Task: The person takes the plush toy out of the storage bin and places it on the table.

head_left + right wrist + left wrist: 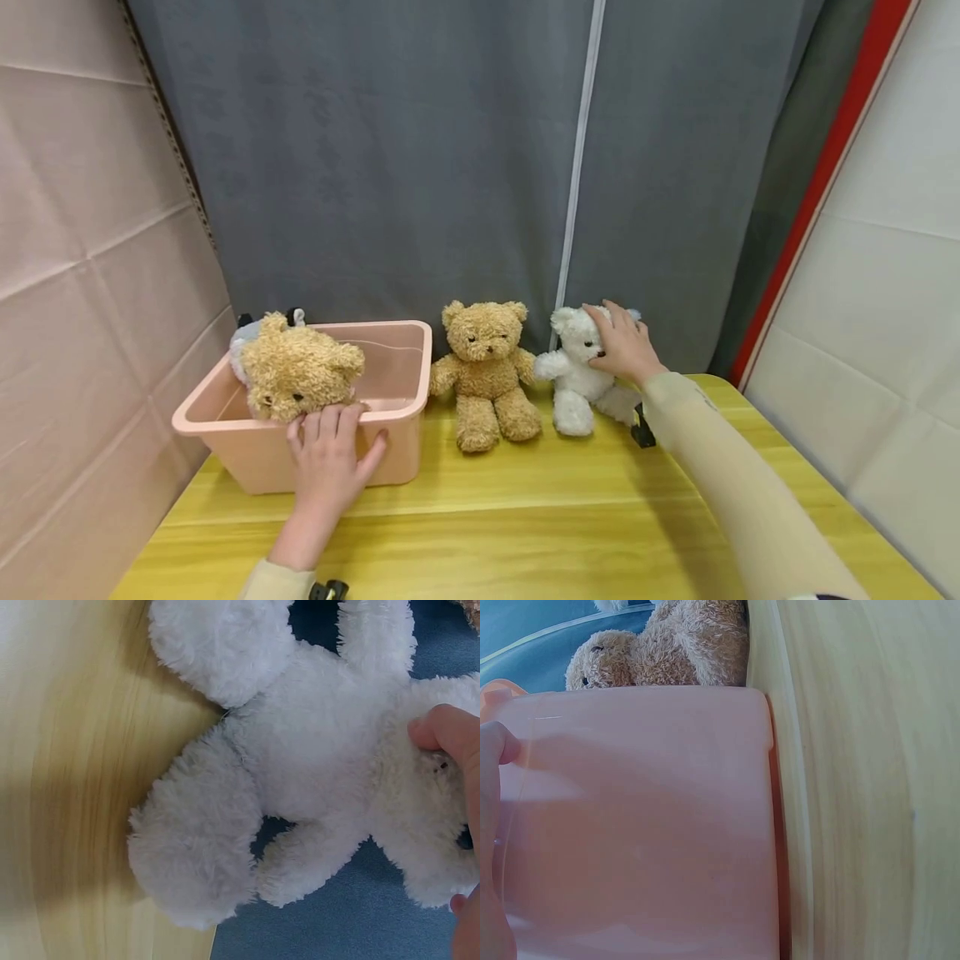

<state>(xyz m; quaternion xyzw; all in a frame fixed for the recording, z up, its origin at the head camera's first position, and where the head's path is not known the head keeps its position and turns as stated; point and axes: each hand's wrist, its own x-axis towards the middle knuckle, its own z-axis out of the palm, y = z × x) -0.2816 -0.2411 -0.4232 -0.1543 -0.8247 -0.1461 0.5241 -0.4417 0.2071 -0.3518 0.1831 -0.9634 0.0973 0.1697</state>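
Note:
My right hand (624,343) grips the head of a white teddy bear (322,742), thumb across its face. The bear sits upright on the table against the grey curtain. My left hand (327,450) holds the front rim of a pink plastic bin (645,825), fingers hooked over the edge and thumb against the outer wall. Inside the bin, just beyond those fingers, a curly tan teddy bear (296,371) leans with its head above the rim. Behind it shows part of a grey-and-white plush toy (242,346) with black tips; the rest is hidden.
Between the bin and the white bear sits another tan teddy bear (486,375). A grey curtain (405,167) hangs behind the wooden table (480,533). Pale cloth panels stand at both sides. A small black object (642,429) shows beside my right sleeve.

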